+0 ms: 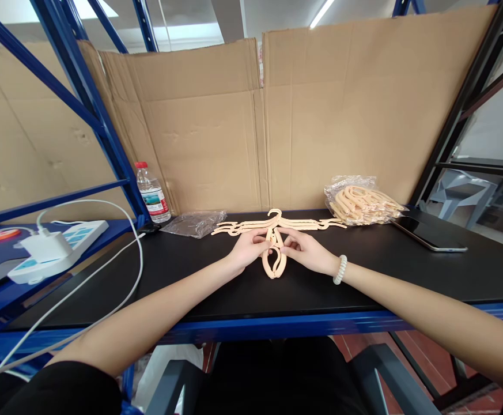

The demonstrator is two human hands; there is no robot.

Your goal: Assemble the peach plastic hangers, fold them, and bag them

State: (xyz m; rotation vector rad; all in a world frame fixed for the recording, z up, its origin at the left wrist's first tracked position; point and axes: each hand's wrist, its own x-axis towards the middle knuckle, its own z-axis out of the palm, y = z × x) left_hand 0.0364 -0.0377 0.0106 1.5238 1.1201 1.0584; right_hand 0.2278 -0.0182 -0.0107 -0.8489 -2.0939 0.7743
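In the head view, a folded peach-coloured plastic hanger (pixel 274 266) is held between my two hands, low over the black tabletop. My left hand (pixel 251 246) pinches it from the left side. From the right, my right hand (pixel 305 249) grips it with thumb and fingers; a pale beaded coil is round that wrist. Just beyond lies an unfolded hanger (pixel 303 223) of the same colour, arms spread to both sides and hook pointing away. My fingertips partly hide where the two hangers meet, so I cannot tell if they touch.
A clear bag of folded hangers (pixel 363 204) lies at the back right, beside a phone (pixel 430 233). An empty plastic bag (pixel 195 223) and a water bottle (pixel 152 195) are at the back left. A power strip (pixel 61 253) with white cables sits far left. Cardboard (pixel 341 115) walls the back.
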